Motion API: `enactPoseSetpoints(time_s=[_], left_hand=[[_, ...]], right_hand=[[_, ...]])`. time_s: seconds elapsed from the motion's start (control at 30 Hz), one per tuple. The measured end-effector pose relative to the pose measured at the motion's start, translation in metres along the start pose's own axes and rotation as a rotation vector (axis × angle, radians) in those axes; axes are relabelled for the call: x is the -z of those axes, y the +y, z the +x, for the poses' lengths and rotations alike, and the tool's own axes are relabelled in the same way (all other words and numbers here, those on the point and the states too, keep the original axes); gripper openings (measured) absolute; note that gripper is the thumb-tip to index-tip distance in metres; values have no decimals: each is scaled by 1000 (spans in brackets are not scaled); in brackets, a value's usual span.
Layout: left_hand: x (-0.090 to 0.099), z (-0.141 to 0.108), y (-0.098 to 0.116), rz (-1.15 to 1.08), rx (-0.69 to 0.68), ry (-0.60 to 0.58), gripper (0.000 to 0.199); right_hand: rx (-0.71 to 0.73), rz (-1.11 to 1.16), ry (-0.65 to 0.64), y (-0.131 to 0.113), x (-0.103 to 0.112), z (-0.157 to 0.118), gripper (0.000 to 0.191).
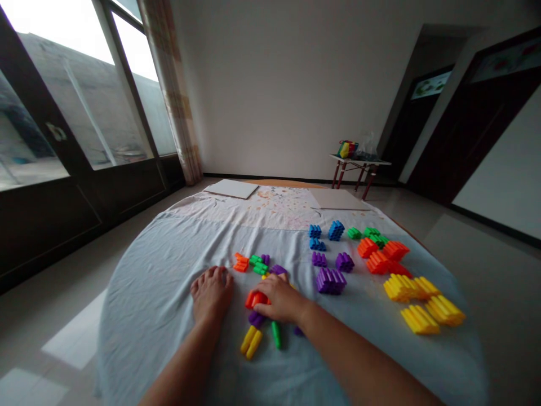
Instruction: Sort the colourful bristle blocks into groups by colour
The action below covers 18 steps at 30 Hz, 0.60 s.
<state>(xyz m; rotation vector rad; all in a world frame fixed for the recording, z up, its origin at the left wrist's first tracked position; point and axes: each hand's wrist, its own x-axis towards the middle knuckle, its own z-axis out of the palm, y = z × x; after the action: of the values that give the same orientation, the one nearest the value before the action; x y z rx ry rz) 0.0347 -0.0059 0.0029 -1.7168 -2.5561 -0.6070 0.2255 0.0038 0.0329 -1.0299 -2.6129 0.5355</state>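
Observation:
My left hand [212, 296] lies flat on the blue cloth, its fingers stretched out, holding nothing. To its right, my right hand [279, 299] bends over a scatter of loose plastic building pieces, thumb and fingers closed around a red-orange piece [252, 299]. Below that piece are a purple piece [256, 319], a yellow pair [251, 342] and a green stick [276, 335]. Beyond the hands lie an orange piece [240, 262], a green piece [258, 264] and a purple piece [278, 269]. My right hand hides part of the scatter.
Pieces grouped by colour sit on the right: blue [336, 230], purple [331, 281], green [373, 237], orange [378, 262] and yellow [444, 310]. Two flat boards, a white one [232, 189] and a beige one [338, 199], rest at the far edge.

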Motion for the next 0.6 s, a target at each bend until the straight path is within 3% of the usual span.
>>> enactPoseSetpoints(time_s=[0.1,0.2,0.37,0.6], left_hand=[[0,0,0,-6,-3,2,44],[0,1,0,-1,-8,0,45],[0,1,0,13,-18,-3,47],[4,2,2,31,-22,-23,48]], right_hand=[[-20,27,22,11,12,-18,36],[-47,149,140,17,22,-35,48],[-143,352,229,19,34,-60,45],[-132,125,199,30,48,-99,52]])
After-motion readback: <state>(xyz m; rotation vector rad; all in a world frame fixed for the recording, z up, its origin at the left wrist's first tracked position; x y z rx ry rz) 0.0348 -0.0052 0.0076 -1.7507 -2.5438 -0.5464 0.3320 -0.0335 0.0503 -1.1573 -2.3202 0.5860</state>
